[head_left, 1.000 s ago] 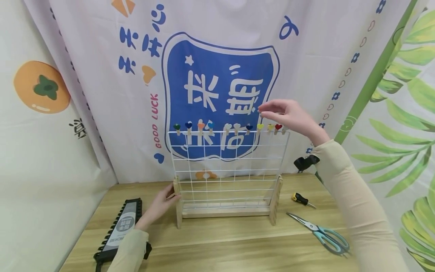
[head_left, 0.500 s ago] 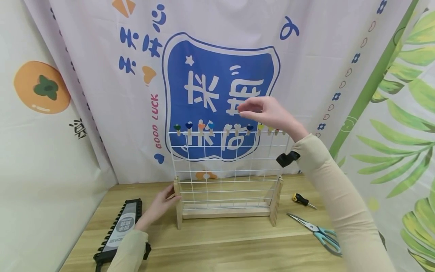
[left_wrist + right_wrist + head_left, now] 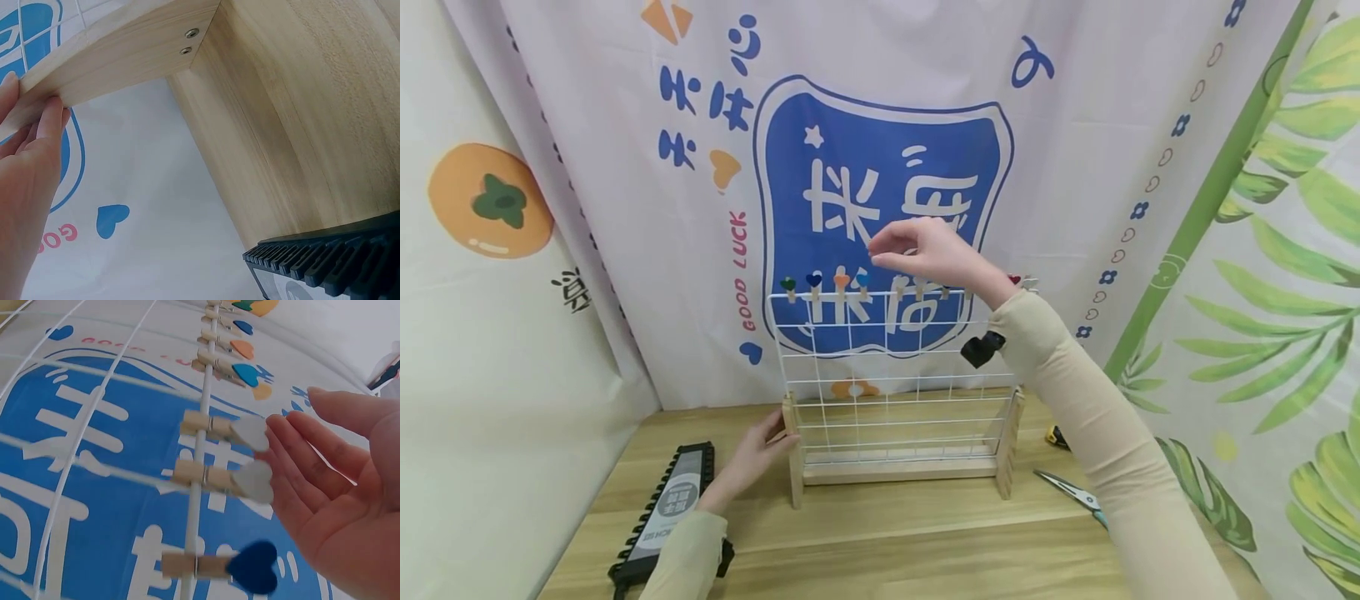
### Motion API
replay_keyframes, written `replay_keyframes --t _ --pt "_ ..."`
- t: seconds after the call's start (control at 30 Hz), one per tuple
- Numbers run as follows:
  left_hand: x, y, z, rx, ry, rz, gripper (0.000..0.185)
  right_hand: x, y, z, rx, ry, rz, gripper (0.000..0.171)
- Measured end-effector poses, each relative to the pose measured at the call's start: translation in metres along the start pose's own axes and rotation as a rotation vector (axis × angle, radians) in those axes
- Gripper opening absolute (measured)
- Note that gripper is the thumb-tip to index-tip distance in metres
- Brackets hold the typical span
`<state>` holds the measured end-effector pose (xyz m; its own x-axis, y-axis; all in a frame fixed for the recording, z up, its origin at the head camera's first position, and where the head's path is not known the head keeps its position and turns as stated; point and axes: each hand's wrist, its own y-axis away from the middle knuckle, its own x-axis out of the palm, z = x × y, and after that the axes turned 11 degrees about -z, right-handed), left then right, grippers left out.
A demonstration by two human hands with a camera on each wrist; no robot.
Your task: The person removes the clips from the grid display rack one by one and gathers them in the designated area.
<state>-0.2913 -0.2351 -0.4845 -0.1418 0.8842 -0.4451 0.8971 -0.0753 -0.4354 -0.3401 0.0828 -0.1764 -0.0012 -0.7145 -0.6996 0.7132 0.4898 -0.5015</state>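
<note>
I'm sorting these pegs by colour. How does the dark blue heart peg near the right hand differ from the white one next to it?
The dark blue peg has a navy heart; the white peg has a pale one. The white peg sits by the right hand's fingertips; the dark blue one hangs apart from the hand. Both are wooden pegs clipped on the top wire.

Wooden table (image 3: 887, 542); grid rack (image 3: 898, 467), black case (image 3: 666, 508), scissors (image 3: 1071, 492)

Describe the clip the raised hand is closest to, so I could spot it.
Find the white wire grid in its wooden stand. Small wooden clips line its top wire. Beneath the right hand sit two white heart-topped clips, the only pale ones between a blue heart and a navy one.
</note>
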Motion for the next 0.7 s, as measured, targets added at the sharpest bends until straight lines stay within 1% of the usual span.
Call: replay_keyframes --t 0.07,0.1,0.3,0.57,0.7 --pt "0.001 0.0 0.0 0.004 0.002 0.005 0.059 0.005 -0.003 0.003 -0.006 0.004 0.008 0.029" --pt "0.001 0.001 0.0 -0.006 0.012 0.008 0.059 0.008 -0.005 0.004 -0.012 0.008 0.013 0.029" --pt "0.001 0.002 -0.001 -0.016 0.021 0.025 0.06 0.024 -0.012 0.012 -0.038 0.014 0.04 0.026" --pt "0.002 -0.001 -0.002 -0.033 0.013 0.02 0.06 0.043 -0.022 0.022 -0.058 -0.014 0.069 0.026" --pt "0.001 -0.001 -0.003 -0.038 0.008 0.014 0.057 0.051 -0.029 0.025 -0.076 0.001 0.071 0.026"
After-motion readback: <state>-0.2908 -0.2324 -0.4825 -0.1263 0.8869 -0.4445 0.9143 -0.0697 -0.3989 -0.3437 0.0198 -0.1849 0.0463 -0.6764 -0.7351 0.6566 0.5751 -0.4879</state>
